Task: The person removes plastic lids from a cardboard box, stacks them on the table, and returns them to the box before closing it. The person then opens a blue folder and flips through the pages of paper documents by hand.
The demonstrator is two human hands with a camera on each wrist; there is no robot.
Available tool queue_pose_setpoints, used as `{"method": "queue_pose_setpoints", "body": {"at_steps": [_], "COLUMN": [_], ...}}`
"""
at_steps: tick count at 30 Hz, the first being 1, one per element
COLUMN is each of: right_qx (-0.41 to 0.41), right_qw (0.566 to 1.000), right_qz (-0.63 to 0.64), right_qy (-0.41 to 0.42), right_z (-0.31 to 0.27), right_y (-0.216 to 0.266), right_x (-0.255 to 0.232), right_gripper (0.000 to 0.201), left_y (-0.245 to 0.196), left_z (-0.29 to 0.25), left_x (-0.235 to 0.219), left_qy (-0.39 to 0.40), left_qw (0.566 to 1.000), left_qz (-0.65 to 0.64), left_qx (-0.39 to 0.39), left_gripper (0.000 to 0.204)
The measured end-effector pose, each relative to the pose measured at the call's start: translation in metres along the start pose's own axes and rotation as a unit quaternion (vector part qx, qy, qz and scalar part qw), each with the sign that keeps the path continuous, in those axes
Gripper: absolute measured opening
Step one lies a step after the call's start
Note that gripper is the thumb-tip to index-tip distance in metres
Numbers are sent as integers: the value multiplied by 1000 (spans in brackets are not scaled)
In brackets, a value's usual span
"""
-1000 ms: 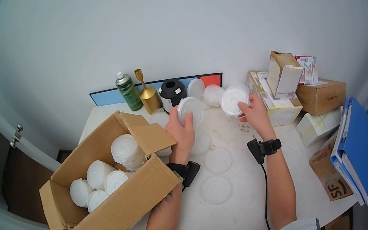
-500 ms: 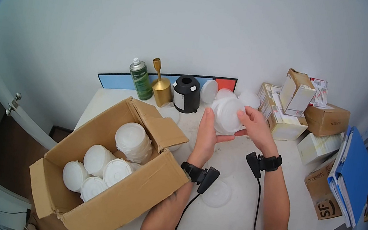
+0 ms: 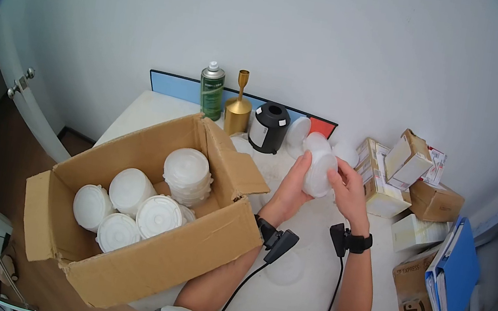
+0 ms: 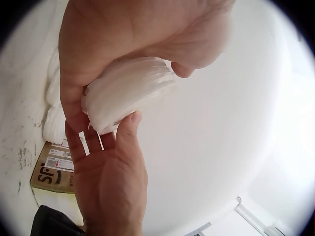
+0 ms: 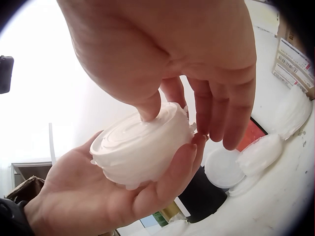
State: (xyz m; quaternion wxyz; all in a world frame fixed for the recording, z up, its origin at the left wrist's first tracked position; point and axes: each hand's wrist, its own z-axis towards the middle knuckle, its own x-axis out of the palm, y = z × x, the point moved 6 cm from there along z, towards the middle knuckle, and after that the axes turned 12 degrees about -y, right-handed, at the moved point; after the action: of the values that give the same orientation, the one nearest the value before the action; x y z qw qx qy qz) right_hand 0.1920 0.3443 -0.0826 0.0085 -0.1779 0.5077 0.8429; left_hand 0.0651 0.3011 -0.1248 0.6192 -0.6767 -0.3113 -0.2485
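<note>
Between my two hands is a stack of round translucent white plastic lids [image 3: 321, 175], tilted, above the table. My left hand [image 3: 290, 191] grips it with thumb and fingers round the side; in the right wrist view the palm cups the stack [image 5: 142, 147] from below. My right hand [image 3: 352, 196] holds the opposite edge, its thumb on the top lid's face and its fingers around the rim. The left wrist view shows the stack [image 4: 130, 88] side-on, with the right hand [image 4: 110, 182] below it.
An open cardboard box [image 3: 171, 254] with several lid stacks [image 3: 188, 172] stands at left. Behind are a spray can [image 3: 211, 92], a gold candlestick [image 3: 238, 111] and a black cylinder [image 3: 269, 129]. More lids [image 3: 346, 152] lie by the wall. Small boxes [image 3: 386, 193] and a blue binder [image 3: 458, 273] stand right.
My hands, apart at first with lids in each, have come together, and the lids now form one stack between them. The head view has shifted, with the box appearing larger.
</note>
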Motion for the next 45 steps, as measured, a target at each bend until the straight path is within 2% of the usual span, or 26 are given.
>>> {"method": "queue_pose_setpoints", "body": {"at_steps": [3,5,7,9,10,12,13,15,16,18,19,21,22,23,25,28,29,31,34,36,37,38,40,41,42,45], "right_qx": [8,4,-24,-57,-62,-37,-43,-112,-123,-174,-148,-134,-172,-176,-187,-249,-252,-231,-206,-230,-248,-274,-290,-295,-299,-419], "right_qw": [999,991,996,994,994,973,972,965,964,957,978,976,961,961,955,926,925,915,921,919,917,922,946,945,938,849], "right_qz": [-28,-38,16,-95,-87,-228,-226,-235,-236,-215,-119,-129,-196,-198,-191,-258,-261,-329,-331,-318,-304,-268,-145,-106,-66,-72], "right_qy": [-27,-125,-84,14,31,30,44,-17,-2,-89,-92,-115,-88,-81,-127,-114,-110,-22,-3,-34,-70,-60,24,95,165,313], "right_z": [-2,-4,-4,-10,-13,-15,-15,-11,-11,-11,-10,-7,-3,-1,7,12,14,14,27,22,19,19,3,-11,-24,-52], "right_y": [-3,0,9,32,43,49,41,31,30,41,47,67,70,74,85,104,113,123,123,147,163,177,222,248,270,315], "right_x": [0,-4,3,14,18,22,24,14,13,4,3,7,11,16,20,35,41,61,52,60,60,65,107,140,175,270], "right_gripper": [43,41,42,48,48,53,53,52,52,49,53,55,54,54,53,53,53,52,54,56,58,62,71,74,76,90], "left_y": [3,6,2,-3,0,6,8,7,5,18,13,13,8,3,-8,-23,-31,-41,-58,-55,-83,-112,-117,-112,-85,-59], "left_z": [-2,3,2,-2,4,16,18,12,8,3,0,-8,-7,-7,-6,-4,-7,-14,-27,-34,-66,-104,-116,-112,-80,-54], "left_x": [3,2,-7,-3,-8,-9,-12,0,2,8,10,21,20,19,17,8,7,9,11,15,0,-9,-19,-22,-18,-33], "left_qy": [14,12,-10,-25,-40,8,-2,67,60,43,36,87,83,77,75,32,36,46,53,35,34,25,4,-7,-17,-47], "left_qw": [999,1000,999,998,997,997,996,995,994,996,995,987,987,987,987,989,987,983,976,958,957,958,961,962,964,968], "left_qz": [23,10,-4,-19,-23,-14,-20,-31,-42,-78,-91,-115,-125,-134,-142,-141,-154,-175,-197,-283,-285,-283,-277,-272,-266,-244], "left_qx": [24,19,30,49,61,81,91,73,86,-28,-11,-64,-55,-45,-27,-10,6,36,73,-33,-31,-23,-10,-3,4,33], "left_gripper": [66,65,64,56,56,64,64,73,73,82,82,90,90,89,89,88,86,81,77,49,49,49,49,49,49,49]}}
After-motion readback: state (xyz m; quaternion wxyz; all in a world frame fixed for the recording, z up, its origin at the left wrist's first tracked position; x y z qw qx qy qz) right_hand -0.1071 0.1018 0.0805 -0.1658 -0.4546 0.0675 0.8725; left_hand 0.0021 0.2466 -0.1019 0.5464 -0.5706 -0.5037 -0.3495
